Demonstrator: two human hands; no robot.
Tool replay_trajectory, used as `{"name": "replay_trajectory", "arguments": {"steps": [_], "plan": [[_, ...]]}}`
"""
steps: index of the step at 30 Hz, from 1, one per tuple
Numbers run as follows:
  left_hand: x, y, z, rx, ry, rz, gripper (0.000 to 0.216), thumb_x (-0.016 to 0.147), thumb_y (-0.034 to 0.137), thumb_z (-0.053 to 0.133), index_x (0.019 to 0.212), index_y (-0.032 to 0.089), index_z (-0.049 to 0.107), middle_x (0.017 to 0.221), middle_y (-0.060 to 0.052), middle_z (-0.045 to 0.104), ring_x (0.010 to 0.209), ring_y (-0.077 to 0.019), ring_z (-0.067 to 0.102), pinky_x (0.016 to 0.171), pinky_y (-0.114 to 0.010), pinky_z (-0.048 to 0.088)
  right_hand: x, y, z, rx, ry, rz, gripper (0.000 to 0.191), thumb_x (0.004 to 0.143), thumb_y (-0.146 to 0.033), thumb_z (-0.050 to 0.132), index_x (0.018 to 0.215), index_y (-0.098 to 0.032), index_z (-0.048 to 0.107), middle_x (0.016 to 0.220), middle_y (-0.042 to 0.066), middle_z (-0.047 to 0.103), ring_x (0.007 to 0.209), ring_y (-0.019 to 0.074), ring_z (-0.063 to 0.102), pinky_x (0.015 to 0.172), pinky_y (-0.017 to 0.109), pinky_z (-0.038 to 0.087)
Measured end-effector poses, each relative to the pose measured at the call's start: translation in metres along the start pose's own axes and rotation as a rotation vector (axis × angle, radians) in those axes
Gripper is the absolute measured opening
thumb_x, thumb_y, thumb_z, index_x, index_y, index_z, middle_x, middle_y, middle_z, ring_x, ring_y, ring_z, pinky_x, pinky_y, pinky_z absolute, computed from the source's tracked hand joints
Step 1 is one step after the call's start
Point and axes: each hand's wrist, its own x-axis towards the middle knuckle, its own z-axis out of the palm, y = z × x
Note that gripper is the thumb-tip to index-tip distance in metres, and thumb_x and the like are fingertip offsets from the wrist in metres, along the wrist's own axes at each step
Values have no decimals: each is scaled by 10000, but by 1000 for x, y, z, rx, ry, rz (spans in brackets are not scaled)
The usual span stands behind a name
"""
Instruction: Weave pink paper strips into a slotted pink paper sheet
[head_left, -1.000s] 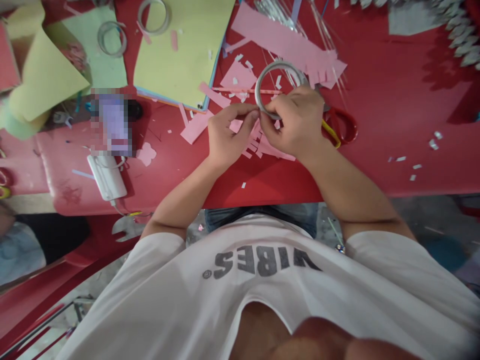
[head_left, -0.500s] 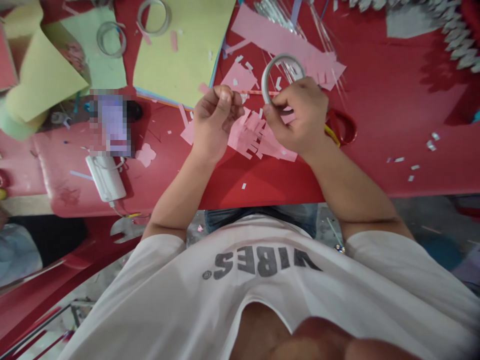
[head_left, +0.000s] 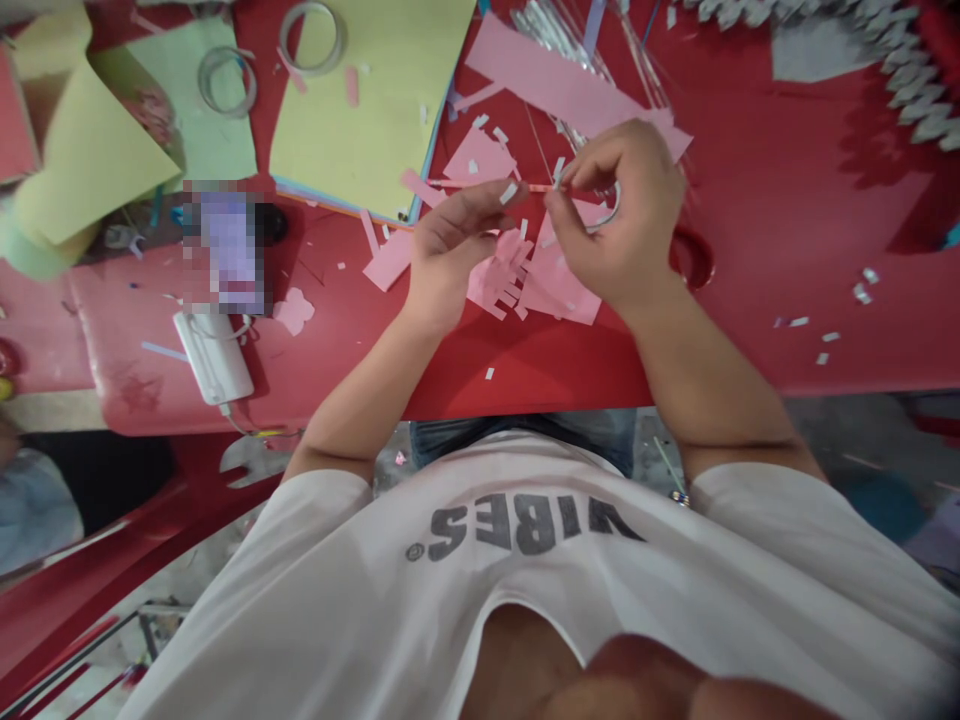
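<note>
The left hand (head_left: 450,255) and right hand (head_left: 622,210) meet above the bench (head_left: 795,230), both pinching a thin stick (head_left: 480,186), with a tape roll (head_left: 609,214) behind the right fingers. Cut paper scraps (head_left: 551,290) lie beneath the hands. A long paper strip (head_left: 559,75) lies at 12 o'clock, and scissors (head_left: 694,258) sit at 3 o'clock, just beside the right hand. At 10 o'clock, a card stack (head_left: 360,110) carries a second tape roll (head_left: 311,38); a third roll (head_left: 226,80) rests on a sheet (head_left: 187,130) farther left. A blurred-out object (head_left: 229,255) lies at 9 o'clock, with a power bank (head_left: 212,357) just nearer the person at 8 o'clock.
</note>
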Motion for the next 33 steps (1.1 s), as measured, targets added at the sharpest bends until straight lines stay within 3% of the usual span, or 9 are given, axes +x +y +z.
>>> {"name": "replay_trajectory", "arguments": {"steps": [3,6,11,18,27,33], "plan": [[-3,1,6,-9,-47,-82,431,748,115,667,1157,244,715,1272,-31,695,1144,-291,650,1011,-416,493,-11,-8,4,37,-44,-2,237,1010,-467,406,1069,-298,561,1221,82,649,1204,293,582,981,512,481],[-7,1,10,30,-47,-101,444,749,162,677,1170,295,716,1222,11,712,1199,-303,639,1046,-433,491,-15,-7,10,68,-31,-27,260,1014,-483,387,1040,-292,561,1210,87,656,1231,304,581,1028,560,463],[-12,-1,8,216,-123,43,549,744,218,622,1278,326,682,1304,37,657,1198,-283,642,1113,-492,457,-15,-3,14,56,-36,-4,277,1002,-522,405,1004,-293,562,1191,93,667,1220,302,593,1065,572,456],[-7,-4,-1,329,-215,196,620,705,211,634,1311,337,668,1352,40,630,1389,-352,510,1222,-559,349,-18,1,19,133,3,-19,285,983,-552,436,952,-291,546,1189,84,666,1168,294,615,1072,565,456],[-17,13,19,257,-70,-14,558,684,114,611,1190,320,723,1343,35,638,1400,-333,507,1233,-554,354,-18,-9,9,93,-53,46,287,965,-557,449,973,-299,575,1153,99,671,1139,326,612,998,594,487],[-18,10,19,247,-79,-20,601,664,92,620,1212,320,715,1351,39,640,1333,-314,560,1217,-525,387,-19,-10,10,66,-9,39,335,978,-571,406,947,-289,584,1154,104,668,1124,319,611,999,587,484]]}}
